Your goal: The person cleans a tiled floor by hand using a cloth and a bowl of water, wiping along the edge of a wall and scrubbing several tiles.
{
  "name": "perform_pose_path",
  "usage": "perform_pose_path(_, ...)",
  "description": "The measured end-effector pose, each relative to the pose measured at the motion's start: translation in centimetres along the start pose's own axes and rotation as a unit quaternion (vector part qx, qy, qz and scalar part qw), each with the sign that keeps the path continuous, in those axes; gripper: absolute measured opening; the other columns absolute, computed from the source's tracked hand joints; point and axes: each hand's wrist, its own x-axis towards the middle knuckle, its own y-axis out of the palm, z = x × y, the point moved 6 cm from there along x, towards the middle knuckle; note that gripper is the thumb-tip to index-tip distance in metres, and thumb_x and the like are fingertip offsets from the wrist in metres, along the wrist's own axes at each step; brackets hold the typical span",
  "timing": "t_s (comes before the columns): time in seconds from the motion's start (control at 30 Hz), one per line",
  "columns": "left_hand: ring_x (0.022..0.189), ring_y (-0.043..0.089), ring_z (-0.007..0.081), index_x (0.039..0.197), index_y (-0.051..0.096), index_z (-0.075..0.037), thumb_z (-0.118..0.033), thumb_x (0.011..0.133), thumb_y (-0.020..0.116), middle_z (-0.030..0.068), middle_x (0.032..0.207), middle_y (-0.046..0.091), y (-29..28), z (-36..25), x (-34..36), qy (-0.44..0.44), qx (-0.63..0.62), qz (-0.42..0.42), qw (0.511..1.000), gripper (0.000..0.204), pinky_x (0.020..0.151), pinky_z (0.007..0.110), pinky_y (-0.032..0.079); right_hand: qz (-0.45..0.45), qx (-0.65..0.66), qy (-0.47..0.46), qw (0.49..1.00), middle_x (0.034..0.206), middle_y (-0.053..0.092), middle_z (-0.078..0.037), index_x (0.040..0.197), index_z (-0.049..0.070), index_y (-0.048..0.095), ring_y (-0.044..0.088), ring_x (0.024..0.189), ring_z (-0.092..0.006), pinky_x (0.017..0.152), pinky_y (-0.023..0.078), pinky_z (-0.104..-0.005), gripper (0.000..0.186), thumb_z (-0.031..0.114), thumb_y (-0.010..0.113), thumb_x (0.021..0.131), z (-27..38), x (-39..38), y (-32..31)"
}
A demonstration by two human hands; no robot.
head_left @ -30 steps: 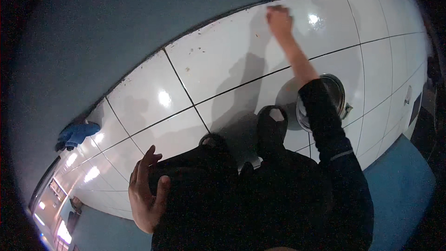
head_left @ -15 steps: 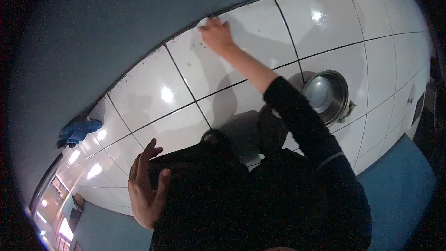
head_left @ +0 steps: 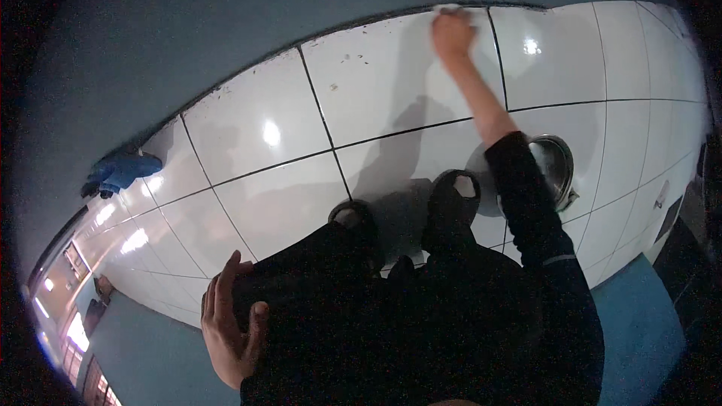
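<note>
My right hand (head_left: 453, 36) reaches far forward to the seam where the white tiled floor (head_left: 263, 218) meets the grey-blue wall (head_left: 248, 15). Its fingers are curled closed, slightly smeared by motion. A sliver of something pale shows at the fingertips, too little to name. My left hand (head_left: 232, 327) hangs beside my dark-clothed left leg, holding nothing, fingers spread. Small dark and pale crumbs of debris (head_left: 353, 59) lie on the tile left of my right hand.
A shiny metal bowl (head_left: 558, 169) stands on the floor right of my feet, partly behind my right sleeve, with a greenish-grey scrap (head_left: 571, 199) beside it. A bundled blue cloth (head_left: 124, 171) lies by the wall at far left. Dark grime lines the wall's foot.
My right hand has swept right along the wall's foot, away from the debris, still closed. My left hand has sunk slightly. The view has shifted, and my feet now show.
</note>
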Motion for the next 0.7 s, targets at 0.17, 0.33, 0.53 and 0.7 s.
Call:
perform_pose_path(0.17,0.104,0.056,0.0336,0.127,0.048,0.0,-0.05,0.086,0.049,0.0196,0.105,0.06,-0.3,0.4,-0.7,0.002,-0.031,-0.018,0.999,0.064,0.092,0.045,0.041,-0.031,0.174,-0.178,0.968,0.098,0.06,-0.015,0.09,0.008,0.066,0.05,0.106,-0.0332,0.073,0.043,-0.0527,0.019,0.017,0.053,0.08,18.3,-6.1,-5.2)
perform_pose_path(0.33,0.102,0.057,0.0336,0.127,0.047,0.002,-0.049,0.085,0.052,0.0211,0.104,0.06,-0.4,0.1,-1.3,-0.016,-0.082,-0.031,0.996,0.067,0.091,0.045,0.041,0.007,0.176,-0.204,0.963,0.093,0.059,-0.007,0.092,0.015,0.066,0.052,0.098,-0.0255,0.072,0.045,-0.0489,0.019,0.019,0.058,0.076,17.1,-5.2,-5.3)
perform_pose_path(0.53,0.098,0.057,0.0262,0.128,0.045,0.005,-0.051,0.086,0.045,0.0195,0.105,0.059,-2.1,6.7,-3.2,0.098,-0.284,-0.139,0.944,0.07,0.09,0.042,0.043,-0.028,0.204,-0.103,0.973,0.098,0.059,-0.006,0.091,0.018,0.067,0.055,0.098,-0.0282,0.069,0.049,-0.049,0.018,0.025,0.063,0.074,-1.3,-0.4,-1.8)
perform_pose_path(0.7,0.119,0.046,0.0249,0.142,0.029,-0.009,-0.05,0.09,0.04,0.0138,0.13,0.048,3.2,19.0,0.5,-0.033,-0.424,-0.13,0.896,0.067,0.101,0.041,0.031,0.002,0.11,0.049,0.993,0.096,0.06,-0.011,0.092,0.018,0.066,0.057,0.093,-0.033,0.071,0.052,-0.0448,0.016,0.026,0.058,0.081,-12.3,2.0,-3.0)
